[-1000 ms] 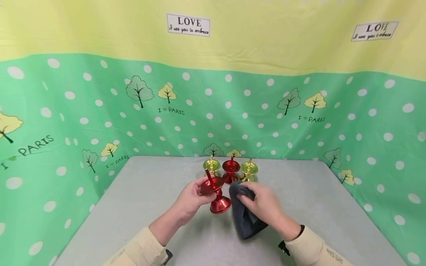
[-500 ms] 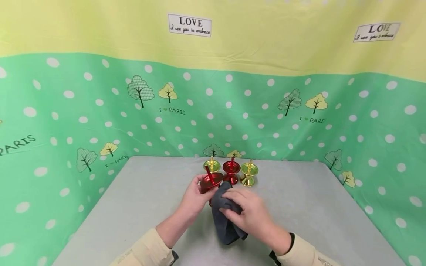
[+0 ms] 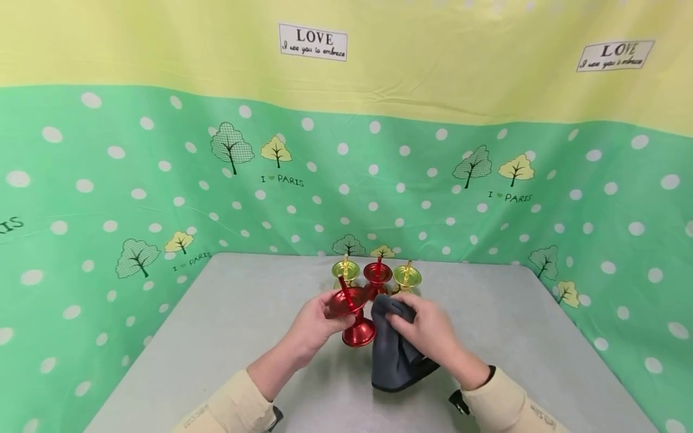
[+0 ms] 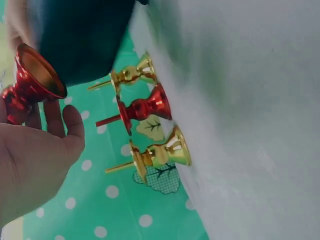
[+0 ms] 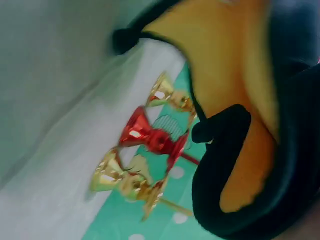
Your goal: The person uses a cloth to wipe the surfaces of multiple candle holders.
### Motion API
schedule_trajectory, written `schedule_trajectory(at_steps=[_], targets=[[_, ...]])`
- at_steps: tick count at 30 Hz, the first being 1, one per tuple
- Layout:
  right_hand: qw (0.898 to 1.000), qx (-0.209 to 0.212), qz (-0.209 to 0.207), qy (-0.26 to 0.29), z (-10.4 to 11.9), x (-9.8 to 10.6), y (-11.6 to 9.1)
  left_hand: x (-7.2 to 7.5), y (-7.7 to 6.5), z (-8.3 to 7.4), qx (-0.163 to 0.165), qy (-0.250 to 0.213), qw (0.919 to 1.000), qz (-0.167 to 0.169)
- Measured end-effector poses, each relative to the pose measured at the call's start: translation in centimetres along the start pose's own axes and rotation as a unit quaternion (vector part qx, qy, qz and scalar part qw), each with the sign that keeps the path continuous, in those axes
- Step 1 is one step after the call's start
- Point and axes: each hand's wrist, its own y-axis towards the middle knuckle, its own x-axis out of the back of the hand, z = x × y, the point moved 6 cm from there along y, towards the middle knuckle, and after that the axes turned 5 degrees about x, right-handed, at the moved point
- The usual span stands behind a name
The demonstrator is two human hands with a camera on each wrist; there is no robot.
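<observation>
My left hand (image 3: 314, 328) grips a shiny red metal candle holder (image 3: 358, 334) by its dish and stem, above the table. It is slightly tilted, its thin spike pointing up; the left wrist view shows its hollow base (image 4: 42, 75). To its right, my right hand (image 3: 430, 331) pinches a dark grey cloth (image 3: 392, 361) that hangs down beside the holder. In the right wrist view the cloth's other face (image 5: 215, 65) looks orange with a dark edge. The cloth hides most of the right fingers there.
Behind the hands, a gold holder (image 3: 345, 270), a red holder (image 3: 377, 273) and another gold holder (image 3: 407, 276) stand in a row at the back of the grey table (image 3: 243, 300). A green and yellow curtain (image 3: 325, 150) hangs behind.
Half a second ago the cloth was over the holder's stem and base; my right hand has since drawn it back to the right, baring the base. The left hand keeps its grip.
</observation>
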Motion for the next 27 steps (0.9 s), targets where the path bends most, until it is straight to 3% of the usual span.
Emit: schedule_trajectory(at_steps=[3, 7, 9, 11, 15, 22, 25, 27], targets=[[1.0, -0.016, -0.003, 0.022, -0.3, 0.2, -0.2, 0.2, 0.0, 0.2, 0.012, 0.006, 0.9994, -0.033], [0.993, 0.096, -0.032, 0.064, 2.5, 0.0, -0.7, 0.3, 0.0, 0.2, 0.024, -0.003, 0.9975, -0.067], [0.985, 0.154, -0.057, 0.055, 3.9, -0.4, -1.0, 0.1, 0.0, 0.1, 0.025, -0.019, 0.9964, -0.079], [0.98, 0.18, -0.08, 0.04, 4.8, -0.7, -1.3, -0.2, -0.1, -0.1, 0.021, -0.041, 0.995, -0.089], [0.981, 0.167, -0.091, 0.046, 5.0, -1.1, -1.6, -0.8, -0.5, -0.9, 0.01, -0.058, 0.9936, -0.096], [0.981, 0.148, -0.08, 0.092, 3.4, 0.3, -0.4, -0.8, -0.6, -1.5, -0.007, -0.05, 0.9984, -0.024], [0.985, 0.115, -0.077, 0.1, 2.7, 0.6, -0.2, -0.9, -0.3, -1.3, -0.011, -0.058, 0.998, -0.025], [0.986, 0.12, -0.067, 0.095, 2.9, 0.4, -0.4, -0.9, -0.3, -1.2, -0.01, -0.063, 0.9974, -0.034]])
